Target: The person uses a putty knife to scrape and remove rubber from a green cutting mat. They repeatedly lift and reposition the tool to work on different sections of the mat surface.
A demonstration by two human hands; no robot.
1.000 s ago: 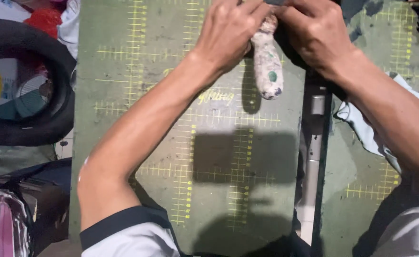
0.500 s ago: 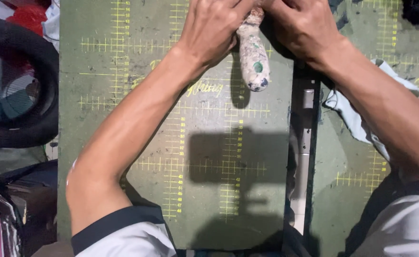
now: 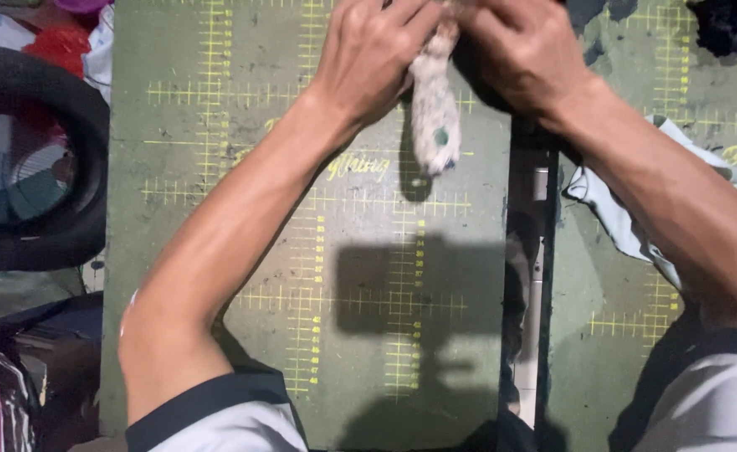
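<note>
My two hands hold a spotty cloth roll.

My left hand (image 3: 373, 63) and right hand (image 3: 523, 54) both pinch the top of the white cloth roll (image 3: 434, 109). It hangs over the green mat (image 3: 243, 167) with yellow lines. A black tire (image 3: 38, 167) sits left.

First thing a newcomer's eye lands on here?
Both hands at top centre, left hand and right hand, gripping a speckled cloth piece that hangs over the green cutting mat with its yellow grid. Next, the black tyre at the left edge.
</note>
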